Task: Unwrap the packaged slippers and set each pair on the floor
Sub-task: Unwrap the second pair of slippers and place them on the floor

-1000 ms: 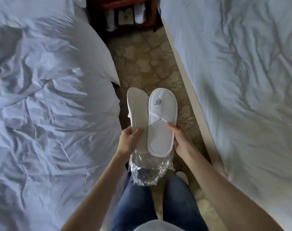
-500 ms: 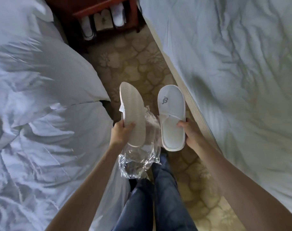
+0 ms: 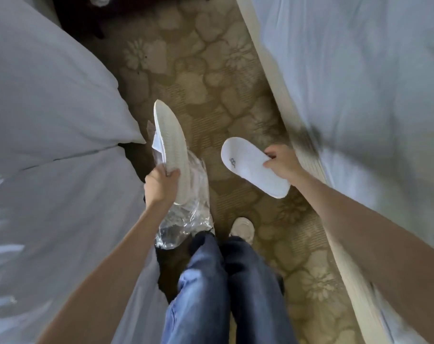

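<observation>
Left hand (image 3: pixel 161 184) at center frame is gripping one slipper (image 3: pixel 170 150) sole-up plus the crinkly wrapper (image 3: pixel 188 219) hanging under it. Right hand (image 3: pixel 283 165) is pinched on the other slipper (image 3: pixel 250 167), logo side up, right of center over the carpet (image 3: pixel 211 83) between two beds (image 3: pixel 49 120).

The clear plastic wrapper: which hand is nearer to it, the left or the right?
Left. The left hand grips the plastic wrapper together with one slipper; the right hand is apart from it, holding the other slipper.

left hand (image 3: pixel 161 186) gripping, right hand (image 3: pixel 283 163) gripping
</observation>
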Demonstrator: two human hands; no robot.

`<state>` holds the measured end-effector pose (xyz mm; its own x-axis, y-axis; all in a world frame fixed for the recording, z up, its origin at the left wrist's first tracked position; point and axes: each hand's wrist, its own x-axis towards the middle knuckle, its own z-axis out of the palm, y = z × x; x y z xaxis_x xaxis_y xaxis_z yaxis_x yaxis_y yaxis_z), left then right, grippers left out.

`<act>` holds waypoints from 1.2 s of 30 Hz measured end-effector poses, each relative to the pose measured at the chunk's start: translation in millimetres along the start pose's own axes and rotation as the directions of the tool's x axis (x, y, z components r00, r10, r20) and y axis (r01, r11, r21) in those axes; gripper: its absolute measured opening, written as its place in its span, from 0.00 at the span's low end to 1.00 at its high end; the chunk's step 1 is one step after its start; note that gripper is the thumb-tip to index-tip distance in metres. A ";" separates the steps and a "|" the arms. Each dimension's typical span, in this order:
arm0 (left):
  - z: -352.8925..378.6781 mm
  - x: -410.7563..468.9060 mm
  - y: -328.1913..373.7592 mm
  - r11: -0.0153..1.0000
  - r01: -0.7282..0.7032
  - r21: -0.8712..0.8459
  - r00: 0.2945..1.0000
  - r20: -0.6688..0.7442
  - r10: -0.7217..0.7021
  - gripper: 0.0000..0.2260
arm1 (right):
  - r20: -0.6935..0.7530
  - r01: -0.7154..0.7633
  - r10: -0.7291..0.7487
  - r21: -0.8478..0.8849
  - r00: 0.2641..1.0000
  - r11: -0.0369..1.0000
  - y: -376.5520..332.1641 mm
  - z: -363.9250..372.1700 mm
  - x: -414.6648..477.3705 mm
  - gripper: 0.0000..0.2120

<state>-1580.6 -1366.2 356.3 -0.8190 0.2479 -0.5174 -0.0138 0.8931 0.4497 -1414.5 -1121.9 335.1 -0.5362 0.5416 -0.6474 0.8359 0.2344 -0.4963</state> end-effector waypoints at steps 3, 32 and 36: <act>33.4 40.0 -24.3 0.999 -0.044 0.024 0.999 -0.028 0.045 0.07 | 0.032 0.095 -0.091 -0.156 0.995 0.983 17.8 21.7 61.3 0.12; 207.1 230.0 -46.6 0.892 -0.414 0.181 0.881 -0.169 0.443 0.12 | -0.003 0.261 -0.350 -0.661 0.937 0.704 107.4 111.3 377.9 0.25; 207.3 229.6 -46.5 0.891 -0.418 0.178 0.878 -0.174 0.446 0.12 | -0.032 0.203 -0.274 -0.591 0.961 0.781 120.9 128.6 367.9 0.27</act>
<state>-1649.1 -1273.0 65.7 -0.8249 0.5509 -0.1266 0.4322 0.7591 0.4869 -1525.7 -998.1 -37.5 -0.7409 0.4824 -0.4673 0.6129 0.7700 -0.1770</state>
